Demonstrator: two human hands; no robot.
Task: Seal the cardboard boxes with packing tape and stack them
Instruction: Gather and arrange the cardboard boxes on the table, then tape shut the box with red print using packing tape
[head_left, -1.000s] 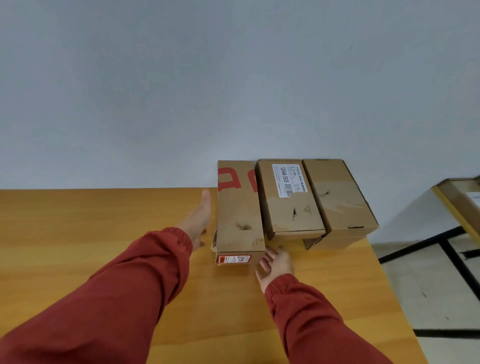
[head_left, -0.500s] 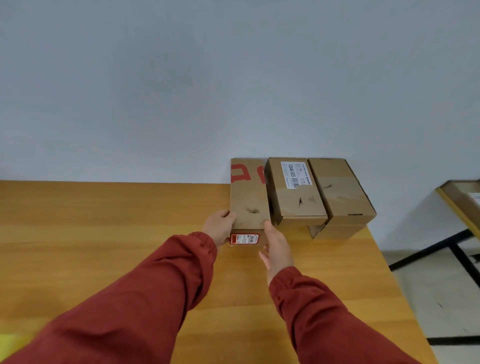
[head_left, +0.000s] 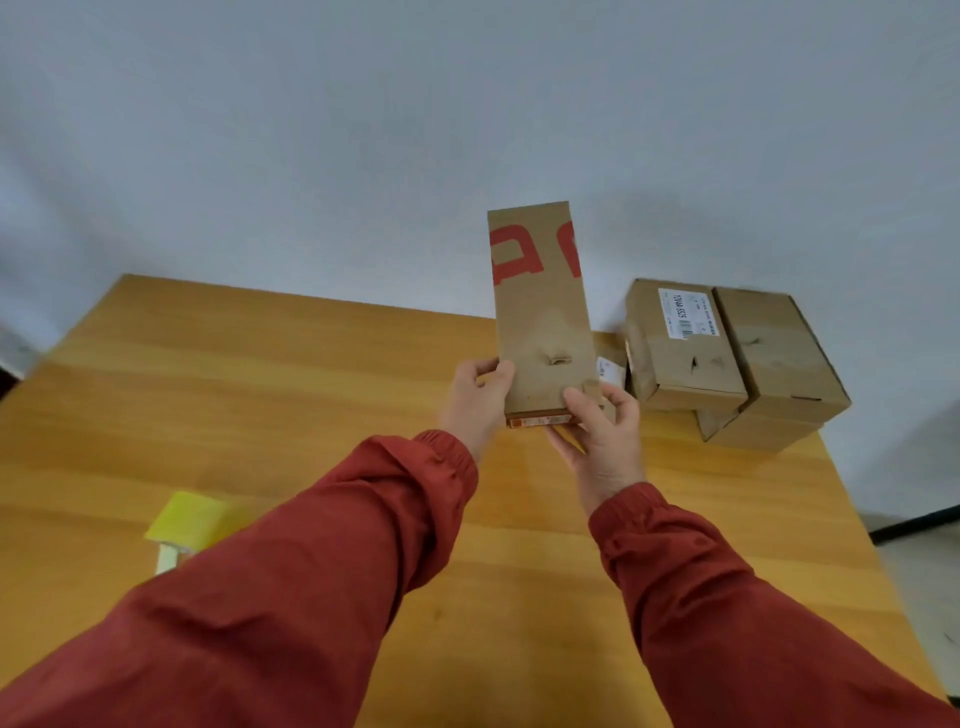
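Long box (head_left: 540, 312) now aloft between gripping left hand (head_left: 475, 402) and right hand (head_left: 602, 436), underside hidden.

Boxes (head_left: 685, 364) at right of table (head_left: 260, 389)

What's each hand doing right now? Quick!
Left hand: holding the long cardboard box by its left edge.
Right hand: holding the same box at its near right corner.

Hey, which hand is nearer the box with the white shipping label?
Right. The right hand grips the red-printed box at its near right corner, just left of the labelled box; the left hand holds the red-printed box's left edge, farther off.
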